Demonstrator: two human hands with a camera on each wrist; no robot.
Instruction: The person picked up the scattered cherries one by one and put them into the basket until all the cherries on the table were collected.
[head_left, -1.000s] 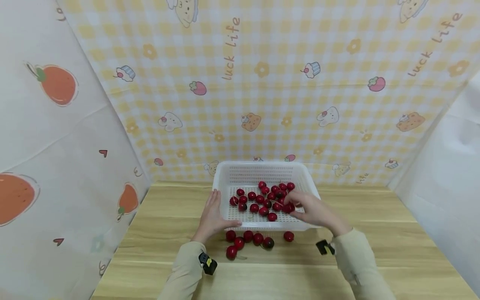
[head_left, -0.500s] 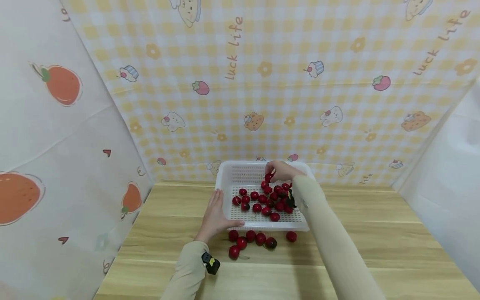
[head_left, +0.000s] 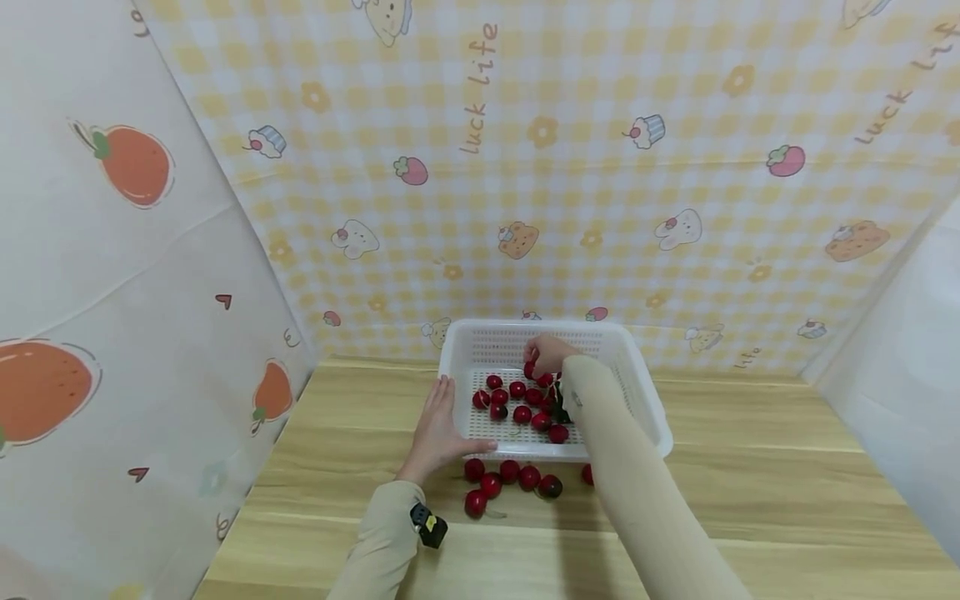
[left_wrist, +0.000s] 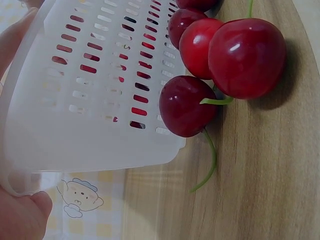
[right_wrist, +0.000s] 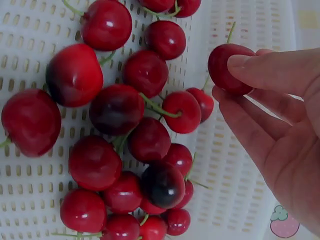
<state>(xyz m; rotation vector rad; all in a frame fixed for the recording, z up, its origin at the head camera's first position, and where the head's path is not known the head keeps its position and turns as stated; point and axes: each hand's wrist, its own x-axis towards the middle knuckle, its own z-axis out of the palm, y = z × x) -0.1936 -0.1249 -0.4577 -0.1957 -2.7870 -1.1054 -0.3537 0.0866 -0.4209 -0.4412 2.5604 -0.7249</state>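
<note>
My left hand [head_left: 437, 433] spreads over the front-left corner of a white perforated plastic basket [head_left: 651, 392]. Its straight fingers lie along the left side, and the thumb rests on the front rim. In the right wrist view, my right hand [right_wrist: 285, 115] pinches a dark red cherry [right_wrist: 219, 67] between thumb and fingers, its green stem upward. That hand is inside the basket near the back wall, above the floor. Many red cherries [right_wrist: 145, 73] lie on the basket floor, some with dark patches; my right forearm hides part of them in the head view.
On the wooden table [head_left: 757, 492], several cherries [head_left: 529, 477] lie just in front of the basket. One more cherry [head_left: 587, 474] is partly hidden by the right sleeve. A checked cloth [head_left: 592, 192] hangs behind the basket, and a white printed cloth [head_left: 187, 275] stands at the left.
My right hand went from the basket's right side to its back with a cherry, then dipped slightly lower. The left hand keeps its place on the corner. The head view has shifted slightly.
</note>
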